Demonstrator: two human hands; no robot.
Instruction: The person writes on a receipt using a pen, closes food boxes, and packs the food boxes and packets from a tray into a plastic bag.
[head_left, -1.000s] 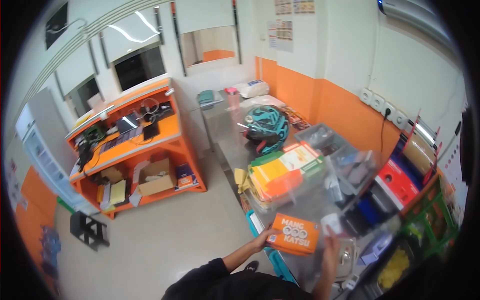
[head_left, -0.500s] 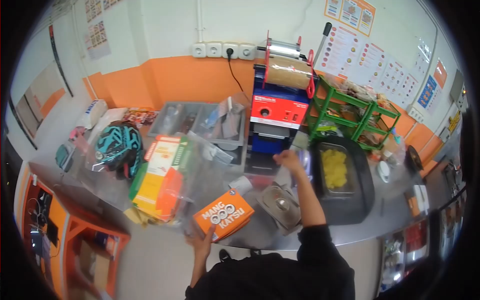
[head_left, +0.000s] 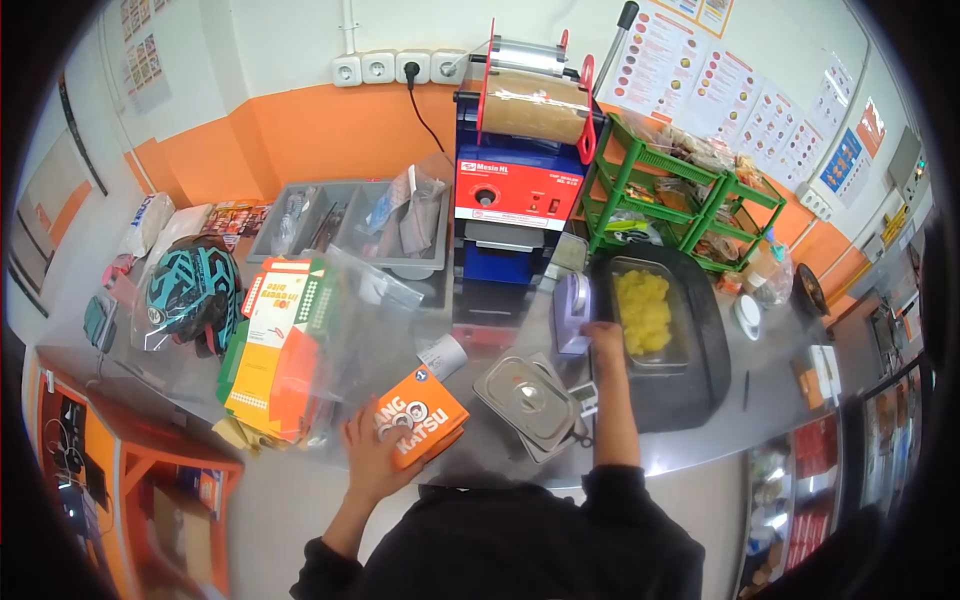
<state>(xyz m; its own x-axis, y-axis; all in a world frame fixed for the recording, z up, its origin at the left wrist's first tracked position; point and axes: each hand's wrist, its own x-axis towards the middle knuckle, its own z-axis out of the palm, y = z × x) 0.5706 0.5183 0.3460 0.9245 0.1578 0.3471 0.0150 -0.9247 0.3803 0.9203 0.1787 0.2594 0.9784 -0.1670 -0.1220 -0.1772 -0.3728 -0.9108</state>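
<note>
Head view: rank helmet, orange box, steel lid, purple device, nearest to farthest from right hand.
From the right hand:
1. Purple device, just left
2. Steel lid, left and nearer the person
3. Orange box, farther left, at the left hand
4. Helmet, far left

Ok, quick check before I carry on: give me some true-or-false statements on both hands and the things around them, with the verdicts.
1. The left hand holds the orange box. True.
2. A metal lid lies between that box and the purple device in the picture. True.
3. The right hand is on the metal lid. False: it is at the purple device.
4. A black plug sits in one of the wall sockets. True.
5. The helmet is on the floor. False: it is on the counter.
</note>
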